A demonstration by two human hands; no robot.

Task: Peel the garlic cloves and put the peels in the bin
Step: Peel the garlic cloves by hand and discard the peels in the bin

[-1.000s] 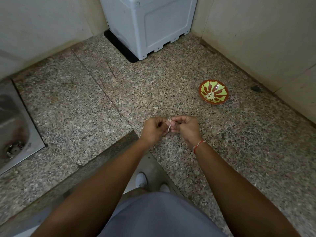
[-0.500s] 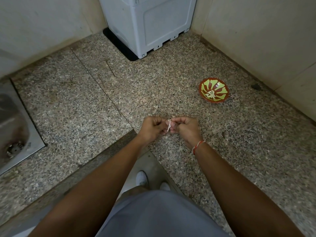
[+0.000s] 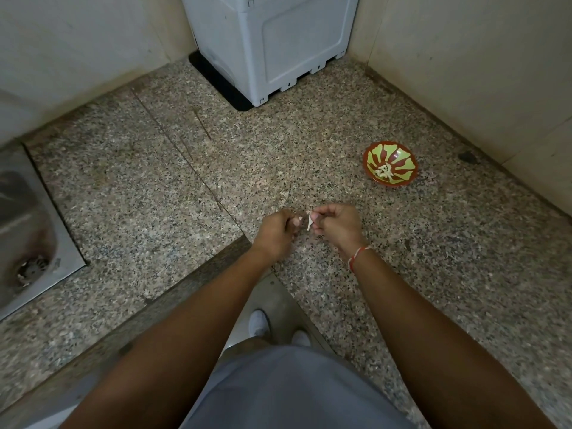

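Both my hands hover close together over the speckled granite counter (image 3: 309, 156), near its front edge. My left hand (image 3: 275, 232) is curled round a garlic clove (image 3: 299, 218), mostly hidden by the fingers. My right hand (image 3: 337, 224) pinches a thin pale strip of peel (image 3: 309, 223) that hangs down between the two hands. A red bowl with a green pattern (image 3: 390, 164) stands to the right and farther back, with several pale garlic pieces lying in its bottom. No bin is in view.
A grey plastic appliance (image 3: 272, 44) stands on a black mat in the back corner. A steel sink with a drain (image 3: 28, 236) lies at the left. Tiled walls close the back and right. My shoes (image 3: 260, 322) show on the floor below.
My hands have drawn slightly apart, and the peel strip now hangs from my right hand's fingers. The bowl has not moved.
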